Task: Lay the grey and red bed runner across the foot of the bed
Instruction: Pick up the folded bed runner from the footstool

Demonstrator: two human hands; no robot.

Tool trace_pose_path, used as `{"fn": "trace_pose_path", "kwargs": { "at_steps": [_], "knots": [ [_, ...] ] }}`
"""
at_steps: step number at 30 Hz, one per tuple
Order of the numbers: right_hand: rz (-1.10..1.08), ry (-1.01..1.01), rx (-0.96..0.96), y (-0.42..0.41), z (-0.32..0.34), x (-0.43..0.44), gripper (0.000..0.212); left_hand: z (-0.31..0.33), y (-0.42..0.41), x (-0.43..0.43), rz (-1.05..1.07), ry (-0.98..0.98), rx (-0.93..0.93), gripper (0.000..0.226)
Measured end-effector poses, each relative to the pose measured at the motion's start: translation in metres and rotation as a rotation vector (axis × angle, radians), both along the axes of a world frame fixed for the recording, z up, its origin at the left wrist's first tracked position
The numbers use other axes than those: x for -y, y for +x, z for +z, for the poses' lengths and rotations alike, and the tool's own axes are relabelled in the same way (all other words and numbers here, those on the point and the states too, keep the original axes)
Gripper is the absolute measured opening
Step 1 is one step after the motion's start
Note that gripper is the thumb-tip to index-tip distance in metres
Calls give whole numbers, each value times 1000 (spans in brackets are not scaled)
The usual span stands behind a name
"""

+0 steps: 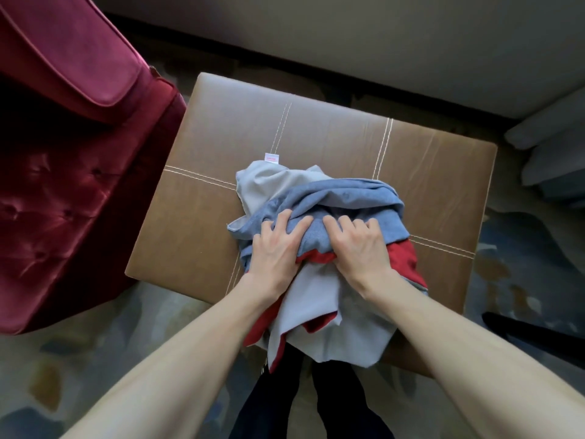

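Observation:
The grey and red bed runner lies bunched in a heap on a brown leather ottoman, with a small white label showing at its far edge. Part of it hangs over the ottoman's near side. My left hand grips a fold of the grey cloth on the left of the heap. Beside it, my right hand grips the cloth too, fingers curled into the fabric. Red cloth shows under and between both hands. The bed itself is not clearly in view.
A dark red upholstered armchair stands close on the left of the ottoman. A pale wall or furniture side runs along the back. Grey bedding or cushions sit at the right edge. Patterned carpet covers the floor.

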State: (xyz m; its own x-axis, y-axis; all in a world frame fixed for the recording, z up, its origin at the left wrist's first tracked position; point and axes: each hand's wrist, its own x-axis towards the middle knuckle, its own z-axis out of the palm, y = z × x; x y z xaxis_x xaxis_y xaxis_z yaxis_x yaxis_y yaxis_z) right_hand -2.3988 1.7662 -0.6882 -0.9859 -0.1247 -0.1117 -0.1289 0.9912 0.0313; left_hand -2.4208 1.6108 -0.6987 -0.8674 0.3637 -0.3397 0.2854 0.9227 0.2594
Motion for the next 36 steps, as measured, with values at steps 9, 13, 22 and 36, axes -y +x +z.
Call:
{"fn": "trace_pose_path", "kwargs": {
  "at_steps": [9,13,22,36],
  "knots": [
    [162,-20,-132,-8,79,60,22,86,16,61,153,-49,-91,67],
    [273,-48,-167,-18,125,108,24,133,25,107,281,-72,-176,68],
    [612,-132,-156,-9,234,262,32,235,84,250,609,-96,-379,65],
    [1136,-272,-268,147,352,597,40,353,299,538,1103,-261,-524,66]
  ]
}}
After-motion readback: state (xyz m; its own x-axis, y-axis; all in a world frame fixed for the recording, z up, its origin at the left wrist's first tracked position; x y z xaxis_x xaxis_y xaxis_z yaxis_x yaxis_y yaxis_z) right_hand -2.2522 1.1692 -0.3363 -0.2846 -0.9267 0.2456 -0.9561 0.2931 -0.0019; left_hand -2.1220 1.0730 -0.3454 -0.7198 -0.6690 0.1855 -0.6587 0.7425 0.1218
